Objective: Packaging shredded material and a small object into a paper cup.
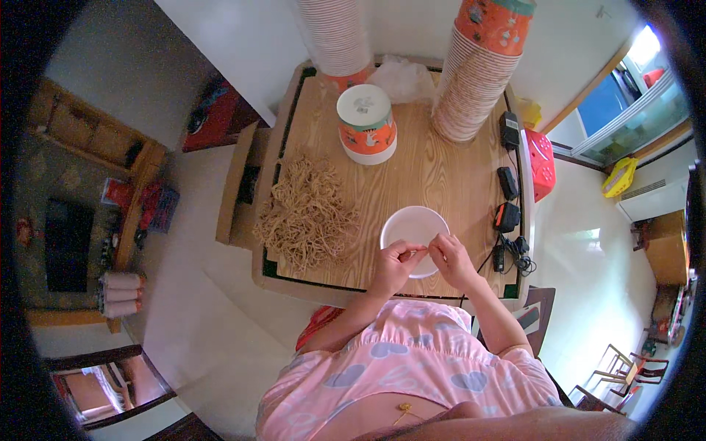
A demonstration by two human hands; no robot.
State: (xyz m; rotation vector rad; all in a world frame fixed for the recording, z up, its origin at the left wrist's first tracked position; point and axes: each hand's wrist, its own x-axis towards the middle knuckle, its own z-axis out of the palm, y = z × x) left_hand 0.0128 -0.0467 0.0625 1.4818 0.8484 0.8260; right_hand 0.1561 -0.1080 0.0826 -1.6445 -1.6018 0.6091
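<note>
A white paper tub stands mouth up near the table's front edge, its inside facing me. My left hand and my right hand meet over its near half, thumbs and fingers pinched together. Whatever lies between the fingertips is too small to make out. Left of the tub spreads a tangled heap of thin brown cords. Farther back, a printed orange and green paper tub sits upside down, with a white rim below it.
Tall stacks of paper tubs rise at the back left and back right, a crumpled clear plastic bag between them. Black adapters and cables line the table's right edge. A cardboard box stands at left, a red plastic stool at right.
</note>
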